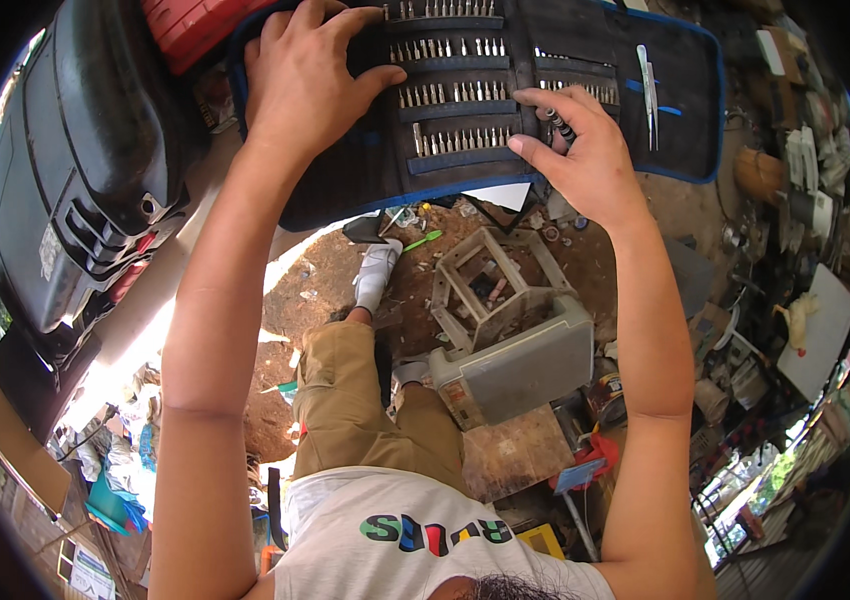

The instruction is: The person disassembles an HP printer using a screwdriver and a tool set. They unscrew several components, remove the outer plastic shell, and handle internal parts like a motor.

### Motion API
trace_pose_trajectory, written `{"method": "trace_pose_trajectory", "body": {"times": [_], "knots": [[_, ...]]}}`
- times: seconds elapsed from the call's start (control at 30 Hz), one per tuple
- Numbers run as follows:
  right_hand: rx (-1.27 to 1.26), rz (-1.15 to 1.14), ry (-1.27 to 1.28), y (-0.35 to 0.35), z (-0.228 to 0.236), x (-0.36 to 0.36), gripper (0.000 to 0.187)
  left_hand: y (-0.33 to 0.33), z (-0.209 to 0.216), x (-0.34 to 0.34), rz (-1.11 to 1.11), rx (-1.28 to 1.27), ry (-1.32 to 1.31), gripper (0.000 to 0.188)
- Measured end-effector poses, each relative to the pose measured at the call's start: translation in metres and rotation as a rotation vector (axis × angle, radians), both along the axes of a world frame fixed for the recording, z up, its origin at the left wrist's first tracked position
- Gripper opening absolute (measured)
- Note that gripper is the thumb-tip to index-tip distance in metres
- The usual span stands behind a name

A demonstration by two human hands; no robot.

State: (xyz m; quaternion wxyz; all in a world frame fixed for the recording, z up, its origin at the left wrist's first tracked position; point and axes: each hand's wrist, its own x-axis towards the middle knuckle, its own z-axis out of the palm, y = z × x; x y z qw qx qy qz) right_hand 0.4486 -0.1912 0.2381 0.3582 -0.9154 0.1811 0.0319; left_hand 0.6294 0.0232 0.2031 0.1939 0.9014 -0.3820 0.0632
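Observation:
A black fabric bit case (pixel 345 185) with blue edging lies unfolded in front of me. Several rows of small silver screwdriver bits (pixel 463 140) stand in its elastic loops, and silver tweezers (pixel 649 100) are strapped on its right flap. My left hand (pixel 303 85) rests on the left part of the case, fingers apart, thumb pointing at the bits. My right hand (pixel 585 150) is over the middle fold, its thumb and forefinger close to the row ends. A short dark banded driver handle (pixel 560 126) sits in its curled fingers; its far end is hidden.
A large black plastic housing (pixel 85 170) stands at the left, beside a red case (pixel 200 30). Below the bit case are a wooden frame (pixel 490 275) and a grey plastic bin (pixel 525 355) on littered dirt ground. A chicken (pixel 796 318) stands among clutter at the right.

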Motion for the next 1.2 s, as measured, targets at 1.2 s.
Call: {"method": "trace_pose_trajectory", "body": {"times": [1.2], "knots": [[-0.158, 0.400, -0.192, 0.026, 0.010, 0.065, 0.026, -0.002, 0.009, 0.000, -0.056, -0.109, 0.125, 0.039]]}}
